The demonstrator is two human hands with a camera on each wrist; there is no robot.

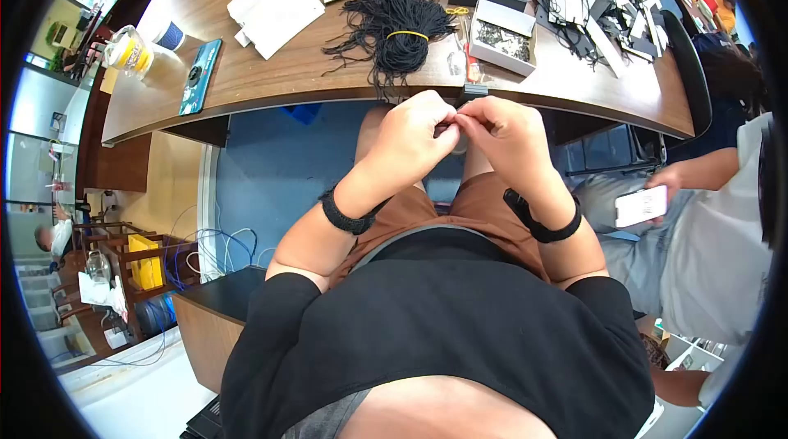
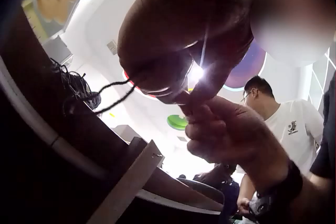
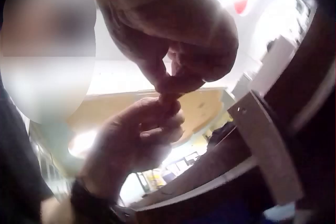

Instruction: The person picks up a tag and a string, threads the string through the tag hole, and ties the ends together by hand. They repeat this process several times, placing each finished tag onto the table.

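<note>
Both hands meet just off the table's front edge, fingertips together. My left hand (image 1: 419,134) grips a thin black cord (image 2: 113,84), and two strands of it trail from the curled fingers in the left wrist view. My right hand (image 1: 510,137) pinches with thumb and bent fingers at the left fingertips; the bit of cord between them is mostly hidden. Beyond the hands, a big bundle of black cords (image 1: 377,25) lies on the table, tied with a yellow band (image 1: 408,34). A flat grey strip (image 3: 265,145) juts out from the table edge close by.
On the wooden table (image 1: 271,82) are white paper (image 1: 275,11), a box of small parts (image 1: 502,37), a heap of black and white strips (image 1: 599,8), a blue box (image 1: 199,78) and a plastic jar (image 1: 130,53). A person holding a phone (image 1: 641,207) is at right.
</note>
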